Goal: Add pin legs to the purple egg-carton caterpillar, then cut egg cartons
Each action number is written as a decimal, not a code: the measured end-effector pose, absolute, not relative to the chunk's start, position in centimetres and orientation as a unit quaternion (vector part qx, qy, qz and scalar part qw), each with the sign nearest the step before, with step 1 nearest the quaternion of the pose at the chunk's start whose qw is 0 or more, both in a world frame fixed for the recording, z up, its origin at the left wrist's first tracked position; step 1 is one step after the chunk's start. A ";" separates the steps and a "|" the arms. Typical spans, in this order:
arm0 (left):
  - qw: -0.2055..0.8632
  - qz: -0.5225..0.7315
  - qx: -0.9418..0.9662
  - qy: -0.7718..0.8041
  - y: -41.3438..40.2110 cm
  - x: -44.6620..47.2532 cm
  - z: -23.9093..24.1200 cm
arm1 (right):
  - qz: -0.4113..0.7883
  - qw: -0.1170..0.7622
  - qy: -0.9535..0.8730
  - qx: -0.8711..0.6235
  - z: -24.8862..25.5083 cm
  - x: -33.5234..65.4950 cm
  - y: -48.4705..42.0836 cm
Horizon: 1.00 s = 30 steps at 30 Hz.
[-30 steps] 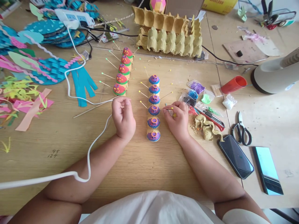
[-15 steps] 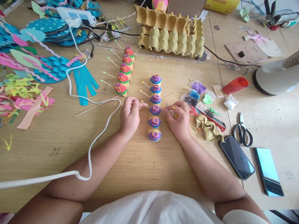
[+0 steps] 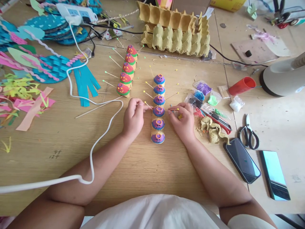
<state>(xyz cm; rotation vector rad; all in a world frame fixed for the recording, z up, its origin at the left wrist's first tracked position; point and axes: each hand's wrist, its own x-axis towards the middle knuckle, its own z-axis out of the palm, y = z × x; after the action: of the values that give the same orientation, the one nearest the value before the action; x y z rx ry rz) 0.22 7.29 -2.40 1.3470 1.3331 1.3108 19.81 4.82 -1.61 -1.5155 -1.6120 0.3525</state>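
Observation:
A purple caterpillar (image 3: 158, 108) made of egg-carton cups stands in a row on the wooden table (image 3: 147, 165), with yellow-tipped sticks poking from its far segments. My left hand (image 3: 133, 117) is curled, its fingertips pinched at the left side of the fourth segment. My right hand (image 3: 183, 120) pinches a yellow-tipped stick (image 3: 173, 109) against that segment's right side. A red-and-green caterpillar (image 3: 126, 73) with green-tipped sticks stands to the far left of it.
A white cable (image 3: 95, 140) loops beside my left arm. Small bags of coloured bits (image 3: 202, 93), a red cup (image 3: 241, 86), scissors (image 3: 248, 133), two phones (image 3: 241, 160) and carton scraps (image 3: 212, 130) lie right. Egg cartons (image 3: 175, 30) stand behind; paper cuttings (image 3: 28, 92) lie left.
My left hand has moved right from the table to the purple caterpillar's left side. My right hand has kept its stick at the same segment.

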 end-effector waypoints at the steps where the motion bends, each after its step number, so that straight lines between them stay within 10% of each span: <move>1: 0.406 0.520 0.534 0.529 7.3 0.2 -2.4 | 0.144 0.435 -0.645 -0.611 -1.5 19.8 4.8; 30: 0.401 0.508 0.541 0.537 7.3 0.1 -2.6 | 0.156 0.471 -0.612 -0.616 -1.1 20.0 4.5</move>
<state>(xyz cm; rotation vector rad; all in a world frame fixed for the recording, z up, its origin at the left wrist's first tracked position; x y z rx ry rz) 0.06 7.34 -2.55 1.3682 1.3588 1.2834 20.01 4.50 -1.13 -1.5088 -1.4993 0.3812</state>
